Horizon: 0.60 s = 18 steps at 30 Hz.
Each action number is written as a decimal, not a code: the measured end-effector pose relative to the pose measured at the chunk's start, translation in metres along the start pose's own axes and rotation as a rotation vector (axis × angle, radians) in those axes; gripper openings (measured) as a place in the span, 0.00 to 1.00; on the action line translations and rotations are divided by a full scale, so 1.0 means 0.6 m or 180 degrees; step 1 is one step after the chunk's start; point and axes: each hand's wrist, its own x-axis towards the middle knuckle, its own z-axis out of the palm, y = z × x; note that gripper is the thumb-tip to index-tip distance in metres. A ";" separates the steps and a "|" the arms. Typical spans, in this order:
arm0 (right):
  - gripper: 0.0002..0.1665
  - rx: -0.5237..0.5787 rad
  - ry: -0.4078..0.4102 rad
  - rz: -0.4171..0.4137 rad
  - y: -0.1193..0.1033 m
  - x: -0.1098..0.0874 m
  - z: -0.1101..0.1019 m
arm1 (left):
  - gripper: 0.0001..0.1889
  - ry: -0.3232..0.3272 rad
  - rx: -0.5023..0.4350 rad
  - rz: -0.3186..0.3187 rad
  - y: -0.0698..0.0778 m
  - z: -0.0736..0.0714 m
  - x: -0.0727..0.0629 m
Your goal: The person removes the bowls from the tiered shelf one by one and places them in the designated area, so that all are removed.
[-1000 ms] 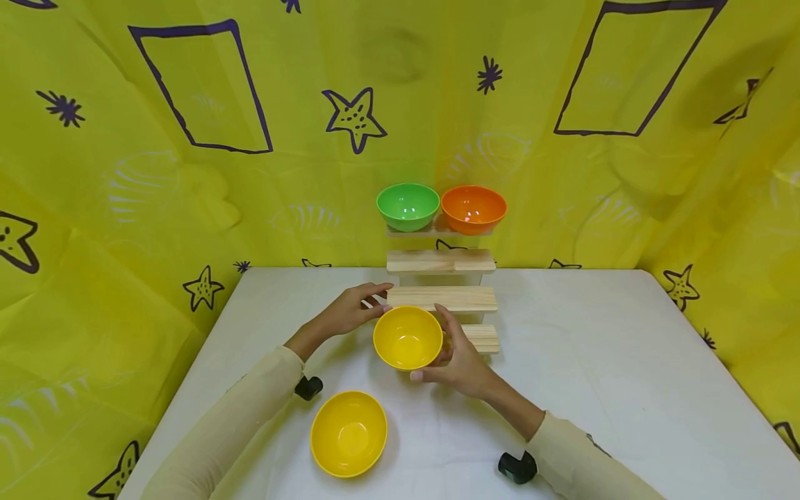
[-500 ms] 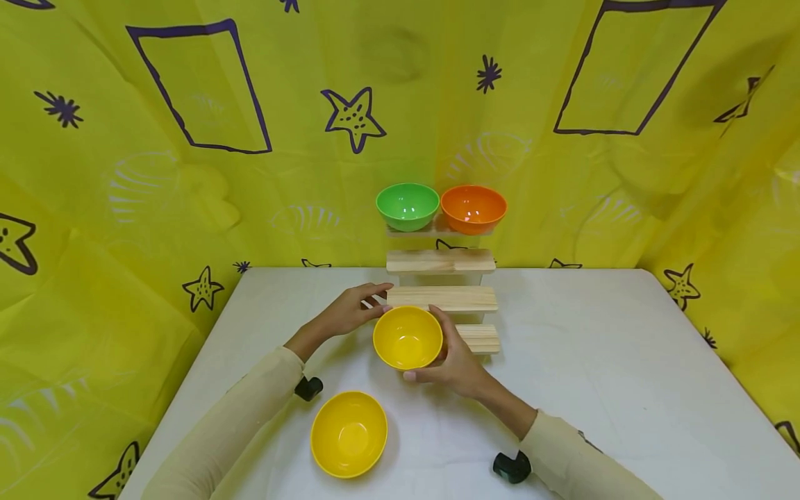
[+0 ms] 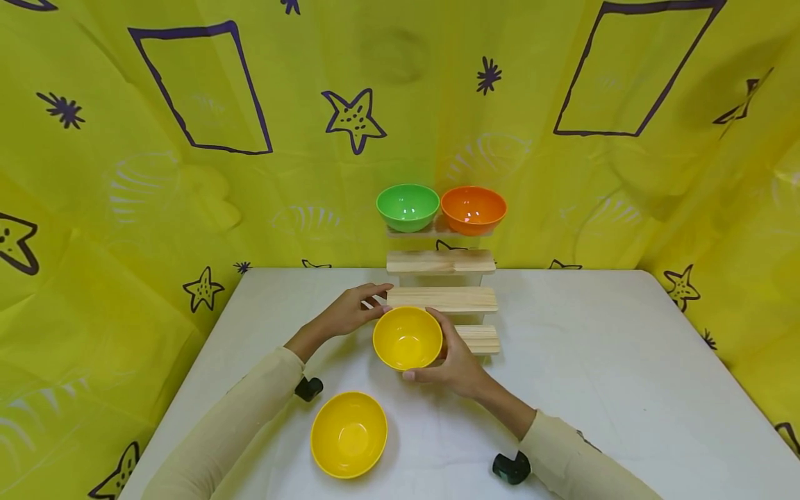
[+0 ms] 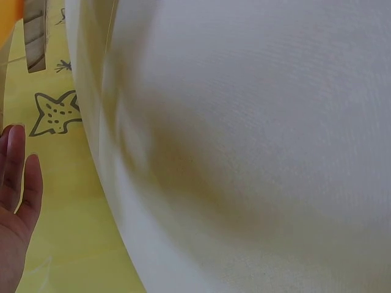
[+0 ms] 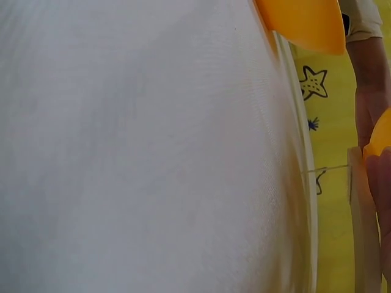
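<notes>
A yellow bowl (image 3: 407,338) sits at the left end of the lowest slat of a wooden step rack (image 3: 442,298). My right hand (image 3: 459,368) grips it from the right, thumb at the front under the rim and fingers round the far side. My left hand (image 3: 350,309) is on the other side, fingers fairly straight in the left wrist view. Its fingertips reach the left end of the slat above, and the thumb tip is right at the bowl's rim. A second yellow bowl (image 3: 348,435) rests on the white table nearer the front.
On the rack's top slat stand a green bowl (image 3: 408,207) at left and an orange bowl (image 3: 473,210) at right. The rack is on a white-covered table (image 3: 581,347). A yellow patterned curtain (image 3: 312,187) hangs behind and at both sides.
My right hand has shifted slightly left along the bowl, its thumb farther across the front. The bowl and my left hand have stayed in place.
</notes>
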 end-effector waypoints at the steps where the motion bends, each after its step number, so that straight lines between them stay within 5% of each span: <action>1: 0.63 -0.0007 0.0004 -0.0001 0.000 -0.001 -0.001 | 0.28 0.0000 -0.0003 0.0003 0.000 0.000 0.000; 18: 0.62 -0.0021 0.0011 -0.0142 -0.004 -0.017 -0.018 | 0.30 0.0006 -0.0075 -0.0057 0.000 0.000 -0.002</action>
